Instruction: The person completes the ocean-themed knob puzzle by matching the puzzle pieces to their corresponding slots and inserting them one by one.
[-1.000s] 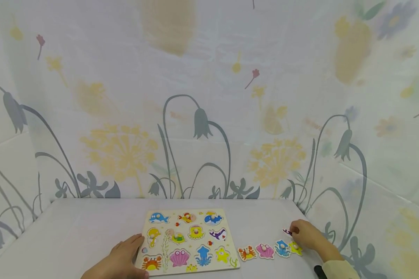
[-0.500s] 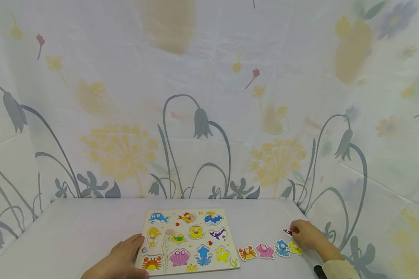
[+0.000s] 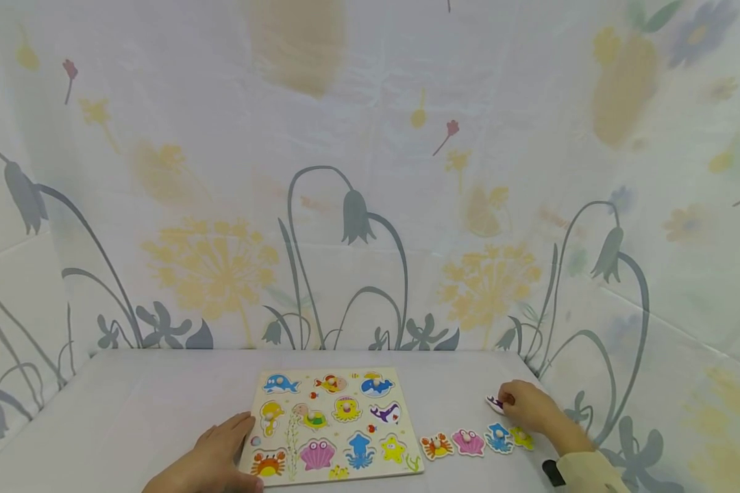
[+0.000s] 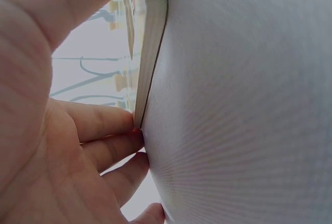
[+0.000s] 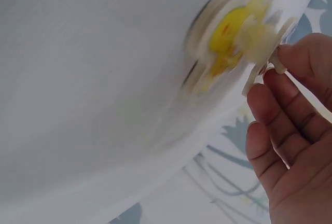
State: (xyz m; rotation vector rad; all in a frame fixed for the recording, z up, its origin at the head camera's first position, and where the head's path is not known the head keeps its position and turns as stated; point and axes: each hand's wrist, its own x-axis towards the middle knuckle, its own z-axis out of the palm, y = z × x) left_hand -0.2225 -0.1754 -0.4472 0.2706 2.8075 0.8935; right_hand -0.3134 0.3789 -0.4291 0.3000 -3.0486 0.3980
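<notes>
Right hand (image 3: pixel 526 408) shifted left, pinching purple piece (image 3: pixel 495 402), tilted, left hand (image 3: pixel 212 460) flat against board (image 3: pixel 333 424)

purple-white puzzle piece (image 3: pixel 495 402), lifted, beside yellow piece (image 3: pixel 521 438)

A white table (image 3: pixel 129 411) stands before pale flower-printed cloth (image 3: pixel 370 205) (grey bellflowers, yellow dandelions) under soft light.

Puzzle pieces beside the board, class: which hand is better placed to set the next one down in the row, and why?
Probably the right hand: it pinches a purple-and-white piece just beyond the row of pieces. The left hand rests flat against the board.
</notes>
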